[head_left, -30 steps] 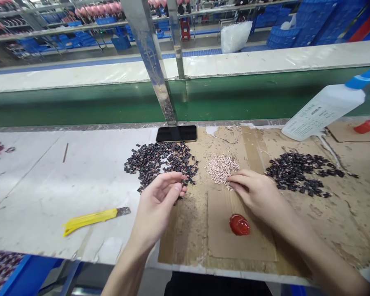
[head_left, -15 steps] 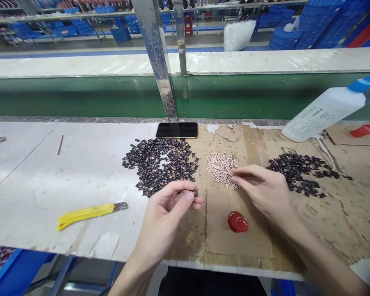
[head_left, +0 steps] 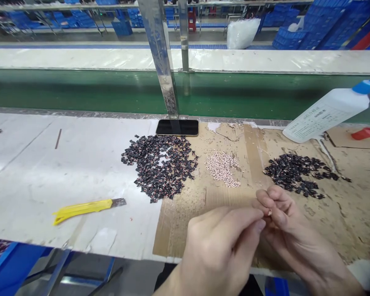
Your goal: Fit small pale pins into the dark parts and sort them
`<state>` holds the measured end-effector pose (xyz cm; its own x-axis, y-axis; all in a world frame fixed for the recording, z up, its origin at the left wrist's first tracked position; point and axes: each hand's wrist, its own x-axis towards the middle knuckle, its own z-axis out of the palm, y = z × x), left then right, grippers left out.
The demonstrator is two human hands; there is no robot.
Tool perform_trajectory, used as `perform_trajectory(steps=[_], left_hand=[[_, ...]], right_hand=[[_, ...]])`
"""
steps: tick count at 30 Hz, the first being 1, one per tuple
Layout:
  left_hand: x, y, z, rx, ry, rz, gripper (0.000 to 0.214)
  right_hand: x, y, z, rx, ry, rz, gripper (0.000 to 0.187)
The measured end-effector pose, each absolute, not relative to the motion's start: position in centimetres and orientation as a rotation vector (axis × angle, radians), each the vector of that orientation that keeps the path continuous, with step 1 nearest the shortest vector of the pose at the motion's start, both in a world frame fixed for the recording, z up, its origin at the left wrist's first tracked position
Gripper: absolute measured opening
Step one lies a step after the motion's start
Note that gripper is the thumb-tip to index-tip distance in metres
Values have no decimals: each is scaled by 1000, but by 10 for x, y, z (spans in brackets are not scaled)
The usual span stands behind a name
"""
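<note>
Pale bit [head_left: 269,213] sits pinched in the right hand's [head_left: 286,224] grip, above the cardboard [head_left: 175,230]; the left hand [head_left: 218,250], fingers pressed together, is just beside it at 8 o'clock.

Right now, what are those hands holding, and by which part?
The right hand pinches a tiny pale piece in its fingertips; the left hand is beside it, anything it holds hidden. Which part is gripped cannot be told.
</note>
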<state>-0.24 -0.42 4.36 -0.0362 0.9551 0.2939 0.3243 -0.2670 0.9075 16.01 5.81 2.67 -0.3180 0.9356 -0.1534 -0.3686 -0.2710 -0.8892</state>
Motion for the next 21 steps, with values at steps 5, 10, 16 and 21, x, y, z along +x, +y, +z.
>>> perform_trajectory(steps=[5,10,16,21], left_hand=[[-3,-4,43,1856,1355,1226,19],[-4,-3,42,1987,1400,1206,20],[-7,-4,39,1998,1381,1152,20],[-9,-3,40,1903,1342,1188,15]], right_hand=[[161,51,24,-914,-998,1660,27],[164,47,21,-945,-1002,1631,30],[162,42,13,-970,-982,1638,32],[164,41,11,-919,-1072,1637,25]])
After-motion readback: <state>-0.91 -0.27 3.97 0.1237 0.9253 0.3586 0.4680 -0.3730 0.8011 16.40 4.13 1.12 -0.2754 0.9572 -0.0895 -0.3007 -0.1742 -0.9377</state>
